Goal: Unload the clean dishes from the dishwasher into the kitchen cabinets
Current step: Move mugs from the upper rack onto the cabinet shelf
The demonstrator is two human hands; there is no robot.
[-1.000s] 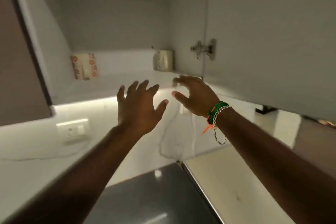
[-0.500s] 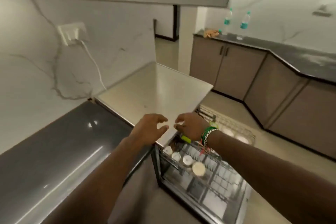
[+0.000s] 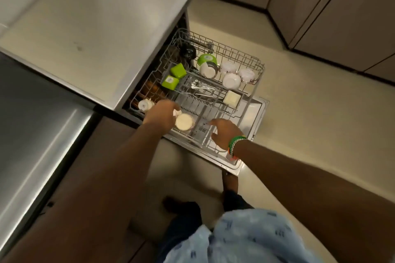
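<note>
The dishwasher's wire rack (image 3: 260,66) is pulled out over the open door (image 3: 255,111). My left hand (image 3: 161,113) sits at the rack's near left corner, fingers curled against an upturned cream cup (image 3: 184,122); the grip is blurred. Over the rack's bare near part, my right hand (image 3: 224,134) hovers with fingers spread and holds nothing. In the rack lie two green square cups (image 3: 178,70), a green bowl (image 3: 206,58), a white bowl (image 3: 208,70), three white patterned cups (image 3: 232,80), cutlery (image 3: 201,87), a cream square dish (image 3: 232,99) and a small white cup (image 3: 145,104).
The dishwasher's pale top (image 3: 96,28) overhangs the rack's left side. A steel-grey countertop (image 3: 32,124) runs at the left. Brown lower cabinets (image 3: 331,17) line the far right. My legs and a blue garment (image 3: 245,239) stand on the beige floor (image 3: 310,124) beside the door.
My view swung from the open upper cabinet down to the dishwasher. Both hands dropped from the cabinet shelf, past the counter edge, into the rack; the left one reached the cream cup.
</note>
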